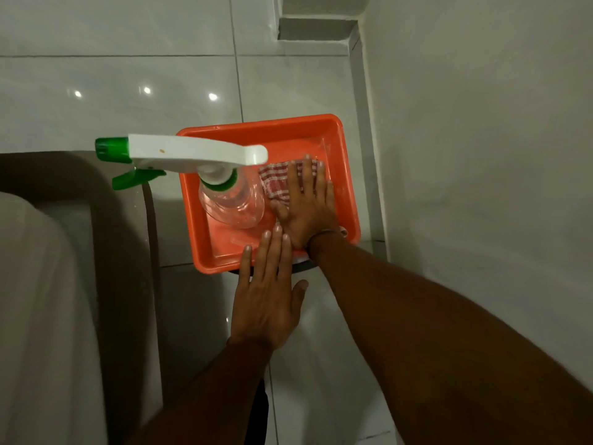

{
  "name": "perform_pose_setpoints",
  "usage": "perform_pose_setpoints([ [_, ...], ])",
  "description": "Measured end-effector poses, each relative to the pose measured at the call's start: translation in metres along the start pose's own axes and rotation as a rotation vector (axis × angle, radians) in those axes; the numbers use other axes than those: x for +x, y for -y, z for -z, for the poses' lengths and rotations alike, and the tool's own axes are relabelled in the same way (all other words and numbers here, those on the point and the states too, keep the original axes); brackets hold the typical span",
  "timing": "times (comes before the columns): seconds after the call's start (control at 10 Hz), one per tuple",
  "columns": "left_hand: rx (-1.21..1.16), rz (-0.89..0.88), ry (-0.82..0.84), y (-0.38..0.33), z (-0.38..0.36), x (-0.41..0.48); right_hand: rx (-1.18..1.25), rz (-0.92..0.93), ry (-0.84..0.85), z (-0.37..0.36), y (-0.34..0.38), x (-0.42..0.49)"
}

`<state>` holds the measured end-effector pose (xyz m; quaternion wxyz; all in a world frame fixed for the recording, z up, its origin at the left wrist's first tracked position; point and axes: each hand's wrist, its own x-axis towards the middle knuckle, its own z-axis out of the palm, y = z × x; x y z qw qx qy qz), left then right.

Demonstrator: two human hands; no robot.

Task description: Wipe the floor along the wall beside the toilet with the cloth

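Tray [348,175] holds spray bottle [231,203], checked cloth [277,181] under flat right hand [308,210].

Glossy pale tiled floor [128,91] with light reflections; plain wall [481,123] right.

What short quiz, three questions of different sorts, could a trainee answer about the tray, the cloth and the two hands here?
1. True or false: the checked cloth lies inside the orange tray.
2. Which hand lies flat on the cloth: A) left hand B) right hand?
3. What stands in the tray beside the cloth?

Key: 1 true. 2 B; the left hand is open, fingertips over the tray's near rim. 3 the spray bottle, clear, with a white and green trigger head.
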<state>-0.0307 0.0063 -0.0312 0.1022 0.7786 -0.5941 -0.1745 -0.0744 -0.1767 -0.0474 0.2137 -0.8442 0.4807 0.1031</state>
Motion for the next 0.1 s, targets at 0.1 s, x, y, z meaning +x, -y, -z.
perform_pose_setpoints([
  [0.1,0.032,-0.021,0.029,-0.0023,0.0065,-0.0010,0.063,0.008,-0.107,0.0081,-0.0055,-0.0139],
])
